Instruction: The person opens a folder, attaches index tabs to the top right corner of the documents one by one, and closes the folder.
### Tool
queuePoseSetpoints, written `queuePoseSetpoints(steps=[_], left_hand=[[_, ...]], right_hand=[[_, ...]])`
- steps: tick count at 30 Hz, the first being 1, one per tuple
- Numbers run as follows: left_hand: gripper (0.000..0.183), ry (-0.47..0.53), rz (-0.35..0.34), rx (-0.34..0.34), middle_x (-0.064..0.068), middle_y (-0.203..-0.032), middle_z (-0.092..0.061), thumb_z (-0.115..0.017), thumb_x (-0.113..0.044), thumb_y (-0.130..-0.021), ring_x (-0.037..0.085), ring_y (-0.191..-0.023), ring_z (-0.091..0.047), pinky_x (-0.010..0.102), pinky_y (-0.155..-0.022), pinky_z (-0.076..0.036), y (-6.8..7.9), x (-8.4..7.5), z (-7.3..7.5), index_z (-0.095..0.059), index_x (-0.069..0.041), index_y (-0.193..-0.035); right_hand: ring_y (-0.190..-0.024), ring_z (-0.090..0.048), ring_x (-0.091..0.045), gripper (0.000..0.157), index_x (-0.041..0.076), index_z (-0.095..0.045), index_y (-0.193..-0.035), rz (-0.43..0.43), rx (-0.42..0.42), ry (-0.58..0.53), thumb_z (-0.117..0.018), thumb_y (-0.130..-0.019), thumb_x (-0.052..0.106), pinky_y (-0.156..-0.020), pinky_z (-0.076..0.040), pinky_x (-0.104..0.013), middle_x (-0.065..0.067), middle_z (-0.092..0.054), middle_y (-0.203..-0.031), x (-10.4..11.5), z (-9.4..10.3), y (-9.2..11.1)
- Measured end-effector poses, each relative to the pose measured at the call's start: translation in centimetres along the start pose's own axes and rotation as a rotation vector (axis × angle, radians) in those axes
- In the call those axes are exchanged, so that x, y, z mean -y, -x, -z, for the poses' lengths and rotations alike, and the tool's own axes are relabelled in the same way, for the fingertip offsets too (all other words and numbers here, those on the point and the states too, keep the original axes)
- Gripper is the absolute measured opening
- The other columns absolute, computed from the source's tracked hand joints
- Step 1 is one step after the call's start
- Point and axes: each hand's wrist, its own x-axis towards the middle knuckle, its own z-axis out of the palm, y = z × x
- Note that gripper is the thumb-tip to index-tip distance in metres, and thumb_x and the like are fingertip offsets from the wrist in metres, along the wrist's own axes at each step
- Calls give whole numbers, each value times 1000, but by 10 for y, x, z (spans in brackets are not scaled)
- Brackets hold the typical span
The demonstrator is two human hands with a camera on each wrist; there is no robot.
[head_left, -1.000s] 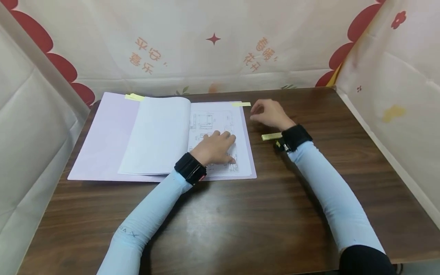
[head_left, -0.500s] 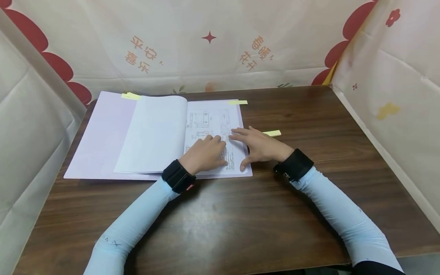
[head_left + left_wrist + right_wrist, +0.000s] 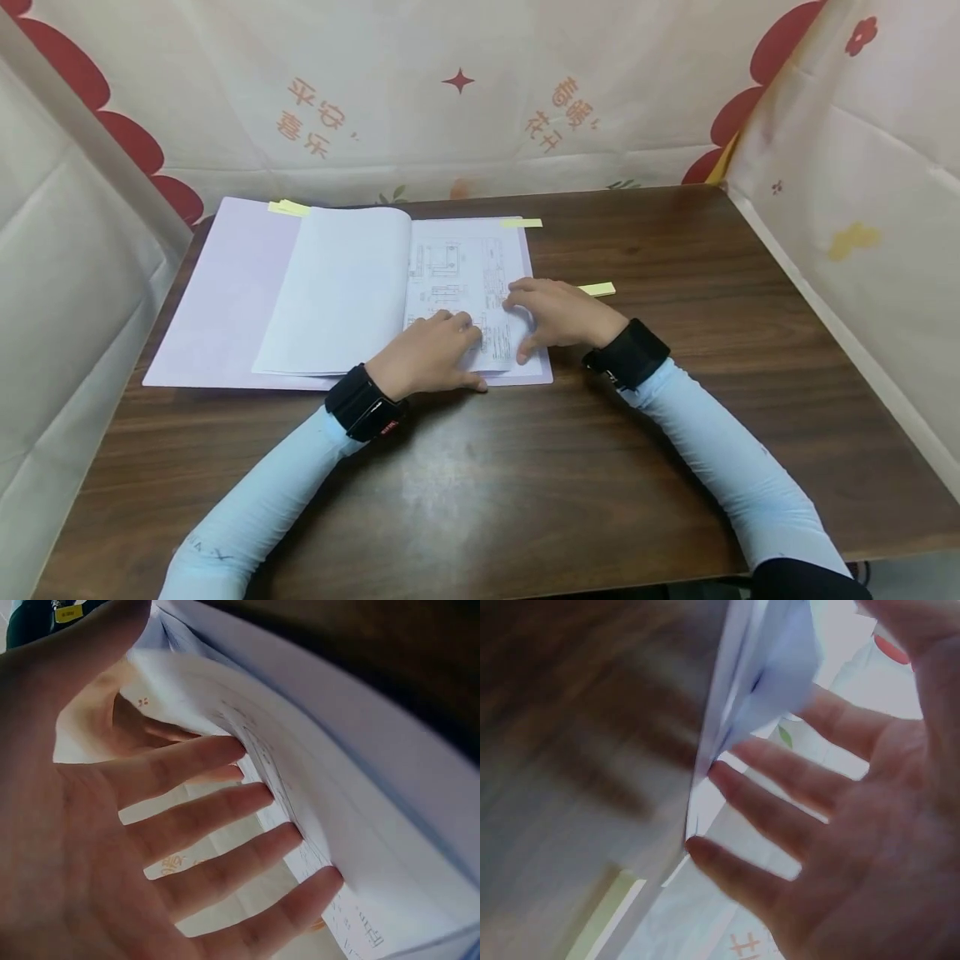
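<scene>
A bound stack of white sheets lies open in a lavender cover (image 3: 232,275). A blank page (image 3: 337,292) is turned to the left; on the right is a page with line drawings (image 3: 450,258). My left hand (image 3: 420,354) rests its spread fingertips on the drawing page near its lower edge, thumb out by the cover's front edge. My right hand (image 3: 562,312) is at the page's right edge with fingers spread. In the right wrist view, its fingertips (image 3: 720,772) touch the paper edge, and a sheet (image 3: 780,682) bows up beside the index finger.
Yellow sticky tabs (image 3: 288,208) stick out at the top left, and another yellow tab (image 3: 522,222) at the top right. A yellow sticky strip (image 3: 598,289) lies on the brown table (image 3: 675,250) behind my right hand. Printed cloth (image 3: 465,125) hangs around the table.
My right hand has come from beyond the top right corner down to the page's right edge. My left hand has slid left and toward the front. The page's right side now bows up.
</scene>
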Motion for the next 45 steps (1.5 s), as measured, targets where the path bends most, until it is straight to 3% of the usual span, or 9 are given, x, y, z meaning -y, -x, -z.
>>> queuePoseSetpoints(steps=[12, 16, 20, 23, 26, 29, 34, 39, 45], left_hand=[[59, 135, -8, -52, 12, -125, -72, -58, -12, -100, 20, -85, -66, 32, -78, -55, -4, 14, 3, -41, -7, -156], [69, 240, 10, -48, 12, -107, -72, -54, -8, -101, 17, -62, -55, 27, -60, -45, -3, 18, 8, -25, -8, -163], [83, 255, 9, -103, 8, -82, -63, -55, -6, -99, 15, -56, -47, 27, -55, -39, -1, 21, 11, -6, -10, -167], [99, 185, -17, -224, 12, -100, -67, -59, 0, -93, 20, -75, -60, 31, -66, -50, 1, 22, 15, 7, -11, -166], [107, -16, -43, -362, 19, -155, -47, -63, 1, -90, 33, -137, -52, 48, -106, -50, 3, 22, 22, 13, -11, -165], [110, -292, -56, -467, 11, -176, -2, -69, -3, -88, 37, -162, 1, 68, -126, -13, 5, 20, 28, 6, -16, -167], [110, -644, -43, -497, 3, -176, 11, -85, -15, -76, 37, -162, 8, 73, -123, 1, 15, 12, 32, -23, -31, -165], [52, -668, -52, -416, 2, -175, -18, -86, -19, -81, 32, -163, -7, 65, -127, -9, 17, 6, 30, -72, -22, -131], [7, -509, -37, -229, 8, -124, -76, -75, -14, -91, 31, -146, -49, 52, -124, -33, 16, 6, 23, -82, -14, -94]], right_hand=[[-86, -60, -23, 70, 10, -68, -116, -42, -184, -113, -83, -75, 66, -70, -51, -36, -10, -63, -111, 14, 40, 12], [-75, -57, -17, 41, 11, -76, -102, 36, -102, -222, -71, -95, 52, -67, -48, -32, -5, -68, -88, 8, 49, 19], [-91, -65, -18, 34, 10, -77, -114, 131, 11, -242, -70, -98, 39, -83, -55, -36, -5, -75, -106, 5, 42, 16], [-109, -66, -23, 43, 10, -73, -125, 143, 63, -168, -81, -90, 35, -97, -55, -43, -8, -72, -126, 9, 29, 8], [-117, -63, -27, 53, 11, -71, -130, 117, 100, -94, -86, -85, 33, -104, -53, -46, -11, -67, -134, 14, 19, 2], [-118, -61, -27, 52, 14, -73, -128, 84, 113, -46, -88, -83, 33, -104, -53, -46, -10, -64, -135, 16, 14, 0], [-118, -61, -27, 47, 16, -75, -124, 61, 95, -41, -88, -83, 35, -104, -53, -47, -10, -64, -135, 16, 11, -2], [-117, -60, -27, 44, 17, -75, -124, 39, 90, -56, -84, -86, 37, -104, -52, -47, -9, -63, -135, 14, 11, -1], [-119, -59, -27, 39, 16, -75, -124, 52, 93, -61, -80, -90, 37, -102, -53, -46, -10, -62, -135, 15, 13, 1]])
